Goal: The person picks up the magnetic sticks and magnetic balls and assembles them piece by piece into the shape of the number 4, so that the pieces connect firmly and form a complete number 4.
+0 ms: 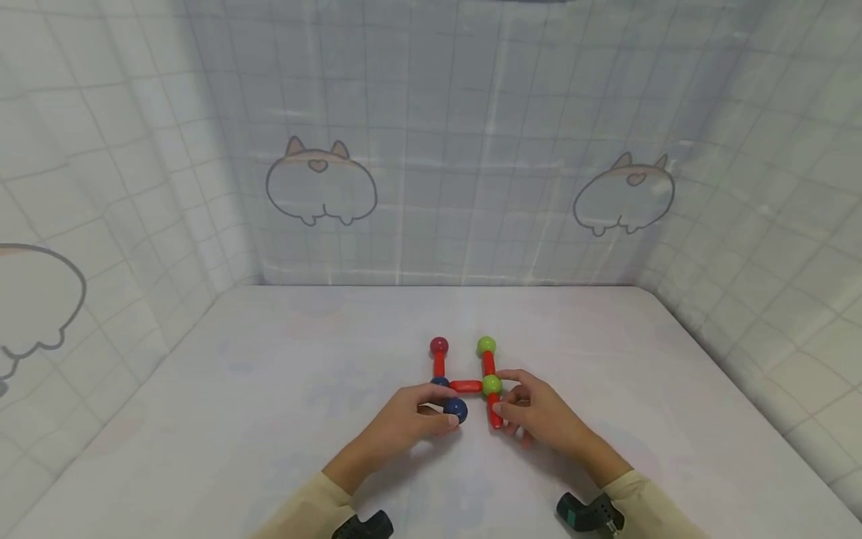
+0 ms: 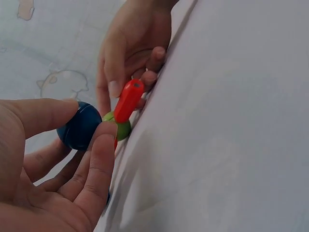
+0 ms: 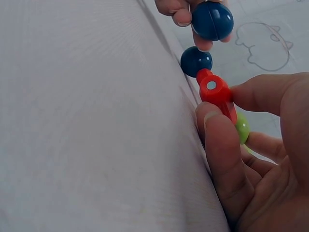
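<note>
In my left hand (image 1: 414,415), a dark blue ball (image 1: 456,410) is pinched between thumb and fingers, above the table. My right hand (image 1: 539,415) holds a red rod (image 1: 494,412) between thumb and fingers; its free end, with a small metal disc, points toward me. That rod joins a green ball (image 1: 492,385), from which another red rod (image 1: 488,363) runs back to a second green ball (image 1: 486,345). A crosswise red rod (image 1: 466,386) links the middle green ball to another blue ball (image 3: 196,62). From there a red rod (image 1: 439,365) leads to a dark red ball (image 1: 439,345).
The joined pieces lie mid-table on a pale tabletop (image 1: 303,359). Behind stands a grid-patterned curtain (image 1: 431,187) with cartoon animal outlines, and similar sheets hang at both sides. A dark wrist device (image 1: 589,514) sits on the right sleeve, another (image 1: 364,526) on the left.
</note>
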`<state>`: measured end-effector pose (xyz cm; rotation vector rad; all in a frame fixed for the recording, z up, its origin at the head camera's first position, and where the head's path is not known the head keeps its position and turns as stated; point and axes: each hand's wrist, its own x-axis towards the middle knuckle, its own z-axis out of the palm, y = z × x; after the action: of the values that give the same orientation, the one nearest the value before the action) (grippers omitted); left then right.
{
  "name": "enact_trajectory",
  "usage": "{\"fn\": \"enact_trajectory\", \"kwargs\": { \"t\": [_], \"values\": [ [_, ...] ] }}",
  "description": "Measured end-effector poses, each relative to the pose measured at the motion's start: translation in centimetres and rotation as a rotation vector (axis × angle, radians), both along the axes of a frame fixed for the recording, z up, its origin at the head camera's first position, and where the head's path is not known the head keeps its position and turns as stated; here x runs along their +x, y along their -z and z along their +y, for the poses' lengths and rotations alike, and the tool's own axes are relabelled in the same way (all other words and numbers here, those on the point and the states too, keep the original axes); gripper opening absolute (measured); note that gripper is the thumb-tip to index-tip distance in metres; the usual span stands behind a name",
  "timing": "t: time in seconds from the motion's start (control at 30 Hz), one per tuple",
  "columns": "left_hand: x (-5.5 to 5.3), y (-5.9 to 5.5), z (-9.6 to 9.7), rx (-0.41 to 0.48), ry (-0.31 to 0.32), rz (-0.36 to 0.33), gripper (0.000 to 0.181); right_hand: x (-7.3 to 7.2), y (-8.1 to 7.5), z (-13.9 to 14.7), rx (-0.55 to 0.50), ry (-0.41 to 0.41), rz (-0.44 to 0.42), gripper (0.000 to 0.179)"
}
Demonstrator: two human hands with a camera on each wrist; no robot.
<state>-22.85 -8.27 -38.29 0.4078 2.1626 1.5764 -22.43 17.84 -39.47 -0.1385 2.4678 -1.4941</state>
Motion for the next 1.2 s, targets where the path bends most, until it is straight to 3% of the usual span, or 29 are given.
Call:
{"fn": "enact_trajectory", "kwargs": {
  "t": [0.37,0.67,0.77,0.97,1.2],
  "values": [
    [0.7,0.2,1.7,-0.049,0.083,0.014,0.036,0.2,-0.4,-0.1,-0.012,-0.012,0.029,0.057],
    [0.8,0.7,3.0,-0.08,0.078,0.013,0.031,0.0,-0.2,0.1,-0.029,-0.018,0.036,0.057],
    [1.1,1.1,3.2,-0.079,0.083,0.036,0.029,0.0,0.0,0.0,-0.021,-0.024,0.02,0.058],
    [1.3,1.2,3.4,-0.093,0.087,0.145,0.027,0.2,-0.2,0.0,-0.026,-0.028,0.017,0.058],
    [1.4,0.8,3.7,-0.088,0.109,0.183,0.026,0.2,-0.5,0.0,-0.026,-0.031,0.023,0.059]
  ]
}}
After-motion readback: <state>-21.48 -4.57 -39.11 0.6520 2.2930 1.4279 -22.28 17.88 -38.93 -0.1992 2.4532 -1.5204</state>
